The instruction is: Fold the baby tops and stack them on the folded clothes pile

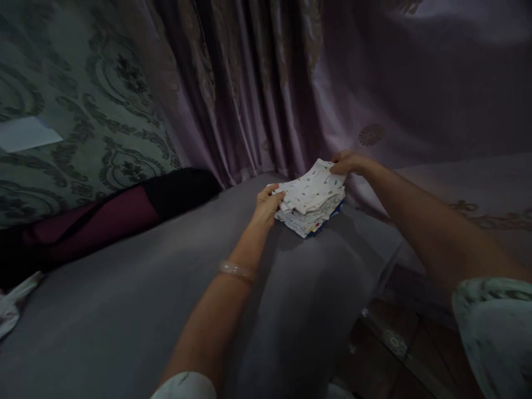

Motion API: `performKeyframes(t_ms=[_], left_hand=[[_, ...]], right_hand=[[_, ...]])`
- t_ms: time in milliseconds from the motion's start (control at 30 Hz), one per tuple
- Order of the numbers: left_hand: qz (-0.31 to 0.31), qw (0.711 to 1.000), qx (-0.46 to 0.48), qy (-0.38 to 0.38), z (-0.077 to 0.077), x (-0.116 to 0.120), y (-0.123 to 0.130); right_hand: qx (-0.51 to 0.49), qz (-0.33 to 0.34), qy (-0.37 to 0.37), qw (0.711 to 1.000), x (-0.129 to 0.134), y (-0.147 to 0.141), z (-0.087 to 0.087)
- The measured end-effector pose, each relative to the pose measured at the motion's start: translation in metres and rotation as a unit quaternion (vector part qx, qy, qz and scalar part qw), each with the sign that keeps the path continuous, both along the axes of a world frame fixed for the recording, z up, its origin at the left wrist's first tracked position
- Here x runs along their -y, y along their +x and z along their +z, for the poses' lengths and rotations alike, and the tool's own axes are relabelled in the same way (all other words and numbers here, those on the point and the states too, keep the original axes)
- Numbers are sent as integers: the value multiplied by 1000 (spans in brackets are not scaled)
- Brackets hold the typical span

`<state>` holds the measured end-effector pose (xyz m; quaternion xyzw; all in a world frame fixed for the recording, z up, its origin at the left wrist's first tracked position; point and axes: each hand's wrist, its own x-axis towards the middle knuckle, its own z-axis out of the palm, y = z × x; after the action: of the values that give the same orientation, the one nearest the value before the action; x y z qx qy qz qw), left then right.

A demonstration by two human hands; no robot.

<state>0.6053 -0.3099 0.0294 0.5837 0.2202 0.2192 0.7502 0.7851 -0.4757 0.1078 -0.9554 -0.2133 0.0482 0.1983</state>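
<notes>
A stack of folded cloths lies on the grey surface near the curtain. Its top piece is white with small coloured prints, and some blue and yellow shows at the bottom. My left hand pinches the left edge of the top cloth, thumb above. At the far right corner my right hand grips the same printed cloth between thumb and fingers. The undersides of both hands' grips are hidden.
A black and maroon long bag lies along the patterned wall at the left. Purple curtains hang behind the stack. A white cloth is at the left edge. The surface ends at the lower right, above a tiled floor.
</notes>
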Motion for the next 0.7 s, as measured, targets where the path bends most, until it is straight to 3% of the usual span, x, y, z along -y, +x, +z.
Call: performKeyframes(t_ms=[267, 500, 700], left_hand=[[2, 994, 13, -105, -32, 35, 33], [-19, 995, -8, -101, -54, 35, 35], [-26, 994, -18, -103, -73, 32, 36]], right_hand=[[70, -6, -60, 996, 1, 44, -11], [86, 5, -73, 994, 3, 67, -35], [108, -3, -89, 990, 5, 65, -59]])
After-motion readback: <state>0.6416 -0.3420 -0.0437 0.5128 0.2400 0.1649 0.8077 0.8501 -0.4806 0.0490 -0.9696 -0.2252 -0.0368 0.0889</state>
